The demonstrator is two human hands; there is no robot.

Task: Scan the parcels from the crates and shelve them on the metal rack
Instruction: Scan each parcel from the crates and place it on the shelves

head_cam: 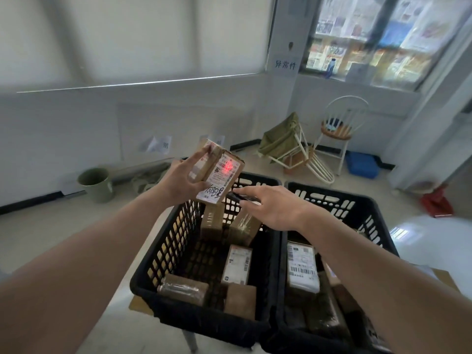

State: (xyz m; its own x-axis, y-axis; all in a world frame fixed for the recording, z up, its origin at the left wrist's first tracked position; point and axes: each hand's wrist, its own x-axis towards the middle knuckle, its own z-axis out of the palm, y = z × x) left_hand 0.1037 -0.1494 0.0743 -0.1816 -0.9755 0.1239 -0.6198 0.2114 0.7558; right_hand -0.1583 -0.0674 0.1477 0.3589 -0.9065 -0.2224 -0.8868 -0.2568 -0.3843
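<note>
Above the left crate point(163, 254), mid-scan: parcel point(217, 172) up in the left hand point(178, 182), red beam on its label.

Left grip wrapped round the parcel's side, thumb on the near face; right hand point(270, 208) curled on a small dark scanner point(241, 196), aimed up at the label. Could misread if the parcel tilts or the beam drifts off the barcode; could drop back among the boxes below if that one-handed grip loosens. No rack in sight.

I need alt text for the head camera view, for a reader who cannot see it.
The left hand holds up a cardboard parcel while the right hand aims a dark scanner, casting red light on its label, above two black crates holding more parcels.
</note>
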